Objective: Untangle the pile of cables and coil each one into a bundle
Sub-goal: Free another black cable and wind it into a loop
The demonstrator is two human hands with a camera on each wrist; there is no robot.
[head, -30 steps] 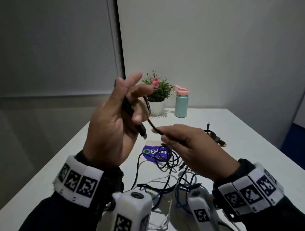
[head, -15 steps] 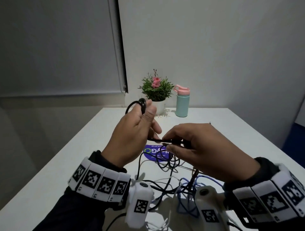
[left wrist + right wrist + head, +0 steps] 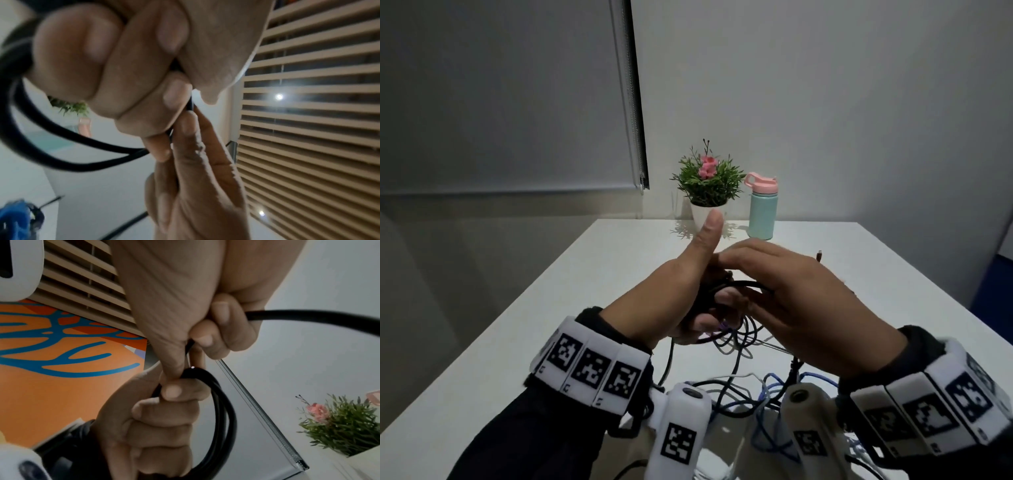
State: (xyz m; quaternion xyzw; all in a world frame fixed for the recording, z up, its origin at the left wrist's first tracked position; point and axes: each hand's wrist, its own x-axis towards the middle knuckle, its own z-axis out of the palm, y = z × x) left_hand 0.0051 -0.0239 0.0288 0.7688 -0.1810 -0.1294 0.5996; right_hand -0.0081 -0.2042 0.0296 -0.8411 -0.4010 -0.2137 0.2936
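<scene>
A black cable [image 3: 748,283] runs between my two hands above the table. My left hand [image 3: 674,301] stands thumb up, its fingers curled round several loops of this black cable [image 3: 224,410]. My right hand [image 3: 801,298] lies palm down against it and pinches the free run of the cable [image 3: 308,316] between thumb and fingers, right at the coil. In the left wrist view the loops [image 3: 61,162] hang from my curled fingers. The tangled pile [image 3: 739,342] of black, white and blue cables [image 3: 770,383] lies on the table below my hands.
The white table [image 3: 551,325] stretches ahead. A potted plant [image 3: 707,185] and a mint bottle with a pink lid [image 3: 762,209] stand at its far edge. A cable end [image 3: 819,255] pokes up behind my right hand.
Both hands have dropped lower and come together. My left hand has turned thumb up with the loops in its fist, and my right hand has brought its stretch of cable onto the coil.
</scene>
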